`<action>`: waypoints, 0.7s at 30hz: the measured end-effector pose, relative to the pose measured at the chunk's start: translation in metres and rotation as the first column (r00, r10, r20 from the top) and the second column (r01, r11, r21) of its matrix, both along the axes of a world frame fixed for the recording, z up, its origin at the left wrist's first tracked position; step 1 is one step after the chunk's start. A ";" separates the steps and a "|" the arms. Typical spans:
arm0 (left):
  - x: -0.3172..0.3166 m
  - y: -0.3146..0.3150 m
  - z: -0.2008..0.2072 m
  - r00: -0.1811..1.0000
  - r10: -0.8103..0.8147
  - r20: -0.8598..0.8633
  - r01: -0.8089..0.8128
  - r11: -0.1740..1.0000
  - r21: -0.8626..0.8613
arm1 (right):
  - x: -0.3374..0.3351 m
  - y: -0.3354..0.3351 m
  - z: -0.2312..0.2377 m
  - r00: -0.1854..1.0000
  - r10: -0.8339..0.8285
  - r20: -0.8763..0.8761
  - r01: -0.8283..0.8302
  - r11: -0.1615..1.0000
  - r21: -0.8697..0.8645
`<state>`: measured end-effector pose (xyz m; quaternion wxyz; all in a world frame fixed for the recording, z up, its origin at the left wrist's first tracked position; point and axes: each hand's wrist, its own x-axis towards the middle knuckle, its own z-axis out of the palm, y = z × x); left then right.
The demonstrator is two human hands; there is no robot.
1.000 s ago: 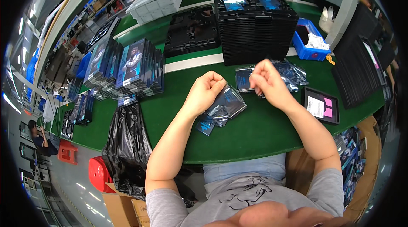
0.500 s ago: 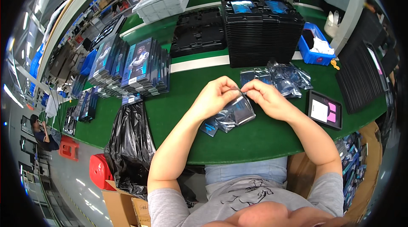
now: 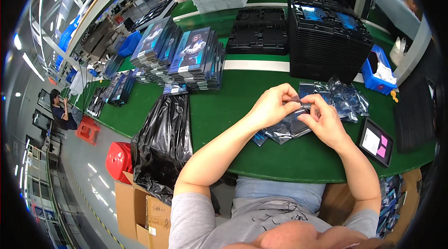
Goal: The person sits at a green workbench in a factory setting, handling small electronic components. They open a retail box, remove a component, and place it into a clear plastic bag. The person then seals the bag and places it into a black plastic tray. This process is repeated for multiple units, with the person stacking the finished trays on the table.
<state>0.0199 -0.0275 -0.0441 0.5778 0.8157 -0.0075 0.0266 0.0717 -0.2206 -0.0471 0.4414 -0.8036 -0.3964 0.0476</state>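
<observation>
My left hand (image 3: 275, 104) and my right hand (image 3: 325, 121) meet over the green table. Fingertips of both are pinched together on the upper edge of a shiny see-through plastic bag (image 3: 281, 130). A dark flat piece (image 3: 299, 127) shows in or against the bag, partly hidden by my right hand. Under the bag's near left corner lies a small blue card (image 3: 259, 138). Just beyond my right hand is a heap of shiny plastic bags (image 3: 349, 100). To the right rests a black tray (image 3: 376, 142) with a white sheet and pink pads.
Stacked printed boxes (image 3: 193, 58) stand at the left, behind a black bin bag (image 3: 163, 141) hanging at the table edge. Tall black plastic trays (image 3: 326, 39) rise at the back. A blue bin (image 3: 377, 74) stands back right. Cardboard boxes (image 3: 156, 218) and a red stool (image 3: 118, 161) are below left.
The whole view has swung left, so everything sits farther right in the picture. Both hands stay pinched on the bag's edge; my right fingers are more curled.
</observation>
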 end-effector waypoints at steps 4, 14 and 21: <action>0.005 0.002 -0.005 0.999 0.052 0.008 -0.052 0.997 -0.051 | 0.001 -0.004 -0.004 0.996 0.004 0.094 -0.009 0.999 0.051; 0.004 0.005 -0.001 0.998 0.055 0.002 -0.055 0.997 -0.057 | 0.008 -0.007 0.002 0.968 0.160 -0.195 -0.155 0.987 0.040; 0.004 0.007 0.006 0.998 0.055 0.015 -0.054 0.998 -0.026 | 0.020 -0.009 -0.001 0.919 0.115 -0.377 -0.114 0.993 0.025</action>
